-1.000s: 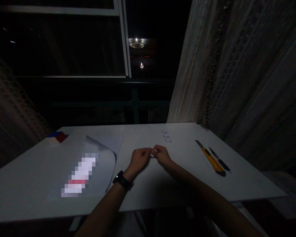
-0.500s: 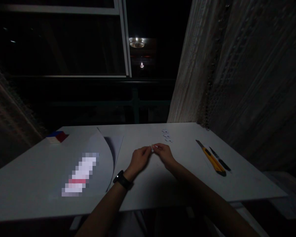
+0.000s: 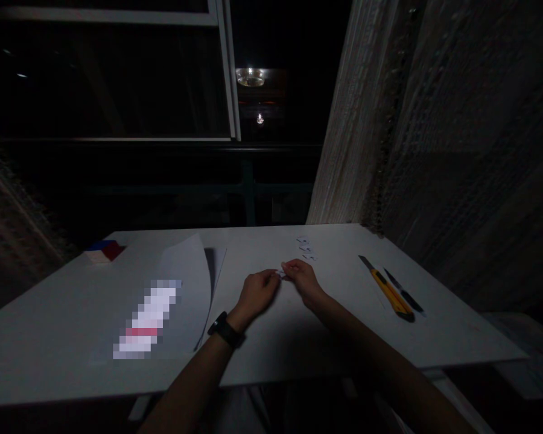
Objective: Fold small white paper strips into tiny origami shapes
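Over the middle of the white table, my left hand and my right hand meet at the fingertips. Between them they pinch a small white piece of paper, mostly covered by the fingers. Its exact shape is too small to make out. Just beyond my right hand, several small paper pieces with dark marks lie in a short row. A dark watch is on my left wrist.
To the right lie a yellow box cutter, blade out, and a dark slim knife. Sheets of paper with a curled edge rest at left, partly pixelated. A coloured cube sits far left. Curtains hang beside the window.
My right fingers have shifted slightly on the paper piece, and a little more of it shows. The curled sheet at left has flopped over to the right.
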The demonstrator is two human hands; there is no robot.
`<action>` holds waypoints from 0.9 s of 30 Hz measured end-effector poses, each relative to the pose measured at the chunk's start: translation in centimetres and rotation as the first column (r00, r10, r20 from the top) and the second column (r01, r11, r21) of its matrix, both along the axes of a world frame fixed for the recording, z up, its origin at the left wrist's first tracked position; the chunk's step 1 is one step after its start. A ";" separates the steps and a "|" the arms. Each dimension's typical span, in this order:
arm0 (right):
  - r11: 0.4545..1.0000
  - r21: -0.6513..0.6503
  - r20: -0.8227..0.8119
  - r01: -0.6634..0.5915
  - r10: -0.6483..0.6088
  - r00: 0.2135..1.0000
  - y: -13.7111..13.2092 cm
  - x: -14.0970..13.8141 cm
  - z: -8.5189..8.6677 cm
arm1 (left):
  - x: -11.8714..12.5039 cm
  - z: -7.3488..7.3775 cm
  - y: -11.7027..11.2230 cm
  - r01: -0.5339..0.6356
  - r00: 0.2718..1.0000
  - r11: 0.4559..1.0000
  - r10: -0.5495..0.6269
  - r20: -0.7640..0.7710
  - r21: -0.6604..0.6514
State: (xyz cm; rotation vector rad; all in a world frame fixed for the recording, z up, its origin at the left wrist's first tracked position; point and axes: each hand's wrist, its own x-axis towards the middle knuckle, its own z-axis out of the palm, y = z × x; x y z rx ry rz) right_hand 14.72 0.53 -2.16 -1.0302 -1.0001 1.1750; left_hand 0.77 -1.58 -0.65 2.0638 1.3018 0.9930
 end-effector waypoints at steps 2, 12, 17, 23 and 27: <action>1.000 0.019 0.029 -0.015 0.015 0.999 0.0 0.0 0.0 | 0.0 -0.2 0.1 -0.019 1.000 1.000 0.019 0.011 -0.007; 0.993 0.065 0.077 -0.094 0.089 0.993 -0.2 -0.1 -0.1 | 0.0 0.0 0.1 -0.007 1.000 0.998 0.007 -0.006 -0.064; 0.995 0.093 0.098 -0.027 0.018 0.995 -0.2 0.2 0.1 | 0.3 -0.1 -0.2 0.016 0.998 0.997 -0.012 0.066 -0.071; 0.988 0.156 0.167 0.007 -0.033 0.985 -0.2 0.3 0.3 | 0.3 -0.4 0.4 0.036 0.965 0.983 0.013 0.263 -0.180; 0.987 0.159 0.177 -0.039 0.010 0.984 -0.3 0.1 0.2 | 0.2 -1.0 1.2 0.042 0.915 0.966 0.066 0.397 -0.257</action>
